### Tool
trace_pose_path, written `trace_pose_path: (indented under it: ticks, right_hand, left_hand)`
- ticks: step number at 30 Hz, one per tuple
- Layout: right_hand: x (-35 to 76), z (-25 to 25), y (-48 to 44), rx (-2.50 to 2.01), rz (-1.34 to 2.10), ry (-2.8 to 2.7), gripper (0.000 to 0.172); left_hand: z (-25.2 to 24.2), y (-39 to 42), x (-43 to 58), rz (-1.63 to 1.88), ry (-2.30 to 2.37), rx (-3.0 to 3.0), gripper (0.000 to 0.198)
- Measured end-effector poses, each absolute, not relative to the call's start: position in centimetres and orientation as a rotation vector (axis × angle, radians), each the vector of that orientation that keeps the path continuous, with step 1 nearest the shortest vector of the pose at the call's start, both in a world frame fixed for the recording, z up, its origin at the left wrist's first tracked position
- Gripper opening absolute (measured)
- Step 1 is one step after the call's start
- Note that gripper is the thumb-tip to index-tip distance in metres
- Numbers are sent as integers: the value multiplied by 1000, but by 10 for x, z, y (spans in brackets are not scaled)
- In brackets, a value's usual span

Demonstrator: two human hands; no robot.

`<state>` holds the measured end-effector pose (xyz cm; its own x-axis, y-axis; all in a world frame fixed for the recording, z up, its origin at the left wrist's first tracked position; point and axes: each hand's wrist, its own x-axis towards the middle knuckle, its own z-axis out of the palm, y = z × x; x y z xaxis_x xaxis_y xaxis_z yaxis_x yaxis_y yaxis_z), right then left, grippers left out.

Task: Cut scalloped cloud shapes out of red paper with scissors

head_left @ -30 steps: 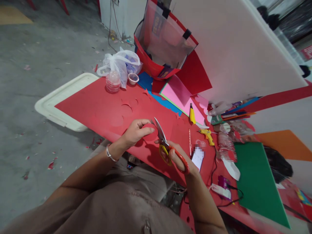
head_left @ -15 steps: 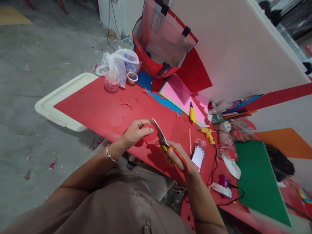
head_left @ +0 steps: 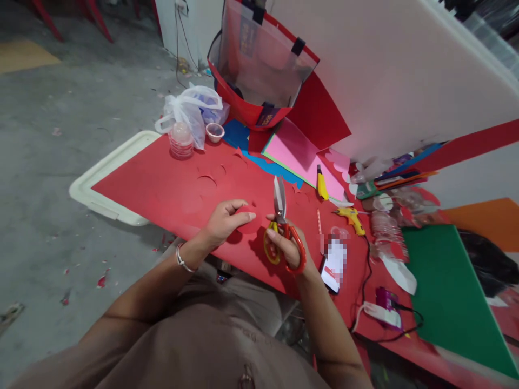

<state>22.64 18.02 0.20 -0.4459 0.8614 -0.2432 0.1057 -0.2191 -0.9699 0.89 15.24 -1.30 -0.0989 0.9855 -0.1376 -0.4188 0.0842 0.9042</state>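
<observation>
Pinched between thumb and fingers, a red paper circle (head_left: 248,222) is in my left hand (head_left: 225,220), above the red sheet (head_left: 162,178) that covers the table. My right hand (head_left: 288,247) grips a pair of scissors (head_left: 280,202) by its handles, one loop yellow and one orange-red. The blades point up and away from me, slightly parted, to the right of the circle and apart from it. Curved red paper scraps (head_left: 207,177) lie on the sheet beyond my hands.
Right of my hands lie a phone (head_left: 334,266), a yellow glue gun (head_left: 352,219) with its cord, and a yellow cutter (head_left: 321,185). Stacked plastic cups (head_left: 181,141), a white plastic bag (head_left: 185,111) and a red tote bag (head_left: 259,81) stand at the back. A green board (head_left: 454,292) lies at right.
The scissors have swung away from the red circle, their blades turning from leaning left to upright. My left hand keeps the circle in nearly the same place. The camera view has shifted slightly.
</observation>
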Motion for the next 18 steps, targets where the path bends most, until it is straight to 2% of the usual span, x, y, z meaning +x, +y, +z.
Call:
trace_pose_path:
  ticks: [2,6,12,18]
  right_hand:
    - [220,2,185,-1131,1681,-1408,69]
    - [221,-3,189,-1049,1631,-1453,62]
    - [245,-20,181,-753,1972,-1555,59]
    - [259,-21,174,-694,2107,-1616,71]
  left_hand:
    - [-15,153,12,1371,1057,752,31]
    - [-16,154,18,1350,1093,761,29]
    - [-7,153,15,1372,1175,733,26]
    - [2,152,11,1354,1248,686,23]
